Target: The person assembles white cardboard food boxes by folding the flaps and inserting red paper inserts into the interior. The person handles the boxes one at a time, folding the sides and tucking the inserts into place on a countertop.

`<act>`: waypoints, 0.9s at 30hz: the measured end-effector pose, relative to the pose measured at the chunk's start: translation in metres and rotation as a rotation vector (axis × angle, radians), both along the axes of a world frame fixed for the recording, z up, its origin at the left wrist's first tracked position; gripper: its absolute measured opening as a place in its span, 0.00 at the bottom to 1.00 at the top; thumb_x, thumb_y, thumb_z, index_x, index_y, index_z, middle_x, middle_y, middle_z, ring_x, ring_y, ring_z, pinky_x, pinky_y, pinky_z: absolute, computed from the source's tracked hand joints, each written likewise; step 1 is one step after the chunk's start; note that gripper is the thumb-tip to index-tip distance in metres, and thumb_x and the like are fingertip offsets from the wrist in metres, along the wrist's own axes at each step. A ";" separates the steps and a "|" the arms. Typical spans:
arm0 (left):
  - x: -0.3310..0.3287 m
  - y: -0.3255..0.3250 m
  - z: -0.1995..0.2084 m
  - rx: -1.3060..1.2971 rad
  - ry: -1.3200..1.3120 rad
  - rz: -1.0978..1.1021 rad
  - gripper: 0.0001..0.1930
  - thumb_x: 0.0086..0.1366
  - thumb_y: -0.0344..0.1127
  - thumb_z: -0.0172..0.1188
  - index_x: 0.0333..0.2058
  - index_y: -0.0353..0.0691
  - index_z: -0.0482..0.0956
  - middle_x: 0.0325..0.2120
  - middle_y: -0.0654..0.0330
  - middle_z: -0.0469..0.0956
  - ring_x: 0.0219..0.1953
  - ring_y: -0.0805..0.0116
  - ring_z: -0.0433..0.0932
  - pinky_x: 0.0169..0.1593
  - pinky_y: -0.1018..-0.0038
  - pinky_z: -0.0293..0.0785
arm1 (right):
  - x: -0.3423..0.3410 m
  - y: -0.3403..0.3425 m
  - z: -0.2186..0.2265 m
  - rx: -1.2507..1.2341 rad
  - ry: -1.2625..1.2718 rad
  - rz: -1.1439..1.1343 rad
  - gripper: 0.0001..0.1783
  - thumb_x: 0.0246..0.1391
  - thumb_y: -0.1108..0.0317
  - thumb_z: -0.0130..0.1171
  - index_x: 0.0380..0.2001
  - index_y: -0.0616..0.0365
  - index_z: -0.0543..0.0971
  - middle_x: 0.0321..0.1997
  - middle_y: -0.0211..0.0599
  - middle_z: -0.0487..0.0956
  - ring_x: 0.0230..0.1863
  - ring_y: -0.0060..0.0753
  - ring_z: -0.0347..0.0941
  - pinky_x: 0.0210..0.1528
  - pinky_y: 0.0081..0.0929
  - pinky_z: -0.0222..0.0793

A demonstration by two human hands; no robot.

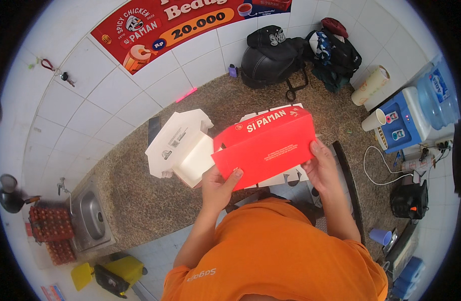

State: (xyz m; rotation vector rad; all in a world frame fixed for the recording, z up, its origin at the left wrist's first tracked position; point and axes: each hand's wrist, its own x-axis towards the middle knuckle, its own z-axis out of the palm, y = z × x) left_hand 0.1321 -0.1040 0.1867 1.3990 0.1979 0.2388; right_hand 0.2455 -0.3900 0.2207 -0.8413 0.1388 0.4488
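Observation:
A red cardboard food box (270, 153) with white print is held tilted in front of my body, above the counter's near edge. My left hand (219, 188) grips its lower left corner, thumb on the front panel. At the right end my right hand (320, 164) closes around the edge. Beside it on the left lies an open box (180, 143) with its white inside showing and its lid folded back. Flat white cut-out card sheets (285, 178) show partly from behind the red box, which hides most of them.
A speckled stone counter (135, 200) runs to a steel sink (94, 215) on the left. At the back sit a black bag (270, 62) and a backpack (336, 55). A water dispenser (403, 118), paper cups (373, 120) and a white cable (368, 170) are on the right.

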 end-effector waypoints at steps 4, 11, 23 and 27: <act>0.008 -0.002 0.033 -0.051 0.005 0.055 0.21 0.74 0.29 0.66 0.61 0.34 0.73 0.52 0.55 0.82 0.49 0.70 0.84 0.50 0.74 0.81 | -0.026 0.043 -0.010 -0.687 -0.507 -0.204 0.33 0.58 0.72 0.73 0.64 0.59 0.71 0.57 0.38 0.75 0.57 0.34 0.75 0.60 0.36 0.74; 0.021 -0.021 0.074 -0.790 0.136 -0.012 0.17 0.78 0.28 0.57 0.62 0.33 0.70 0.55 0.50 0.81 0.57 0.59 0.84 0.59 0.58 0.87 | -0.024 0.078 0.006 -0.698 -1.612 0.082 0.26 0.51 0.70 0.79 0.51 0.56 0.77 0.66 0.53 0.78 0.72 0.62 0.71 0.75 0.56 0.62; 0.021 -0.040 0.021 -0.427 -0.183 0.044 0.15 0.78 0.36 0.60 0.57 0.34 0.77 0.56 0.53 0.82 0.59 0.56 0.83 0.66 0.57 0.80 | -0.020 0.088 0.036 -0.151 -0.771 -0.173 0.06 0.74 0.70 0.56 0.43 0.62 0.77 0.61 0.55 0.83 0.68 0.53 0.76 0.72 0.48 0.68; 0.021 -0.043 0.033 -0.312 -0.132 0.106 0.16 0.78 0.38 0.61 0.55 0.34 0.78 0.53 0.53 0.83 0.56 0.57 0.84 0.60 0.59 0.84 | -0.016 0.074 0.052 -0.718 -1.452 0.021 0.03 0.63 0.72 0.67 0.39 0.59 0.85 0.55 0.40 0.87 0.70 0.55 0.75 0.76 0.58 0.58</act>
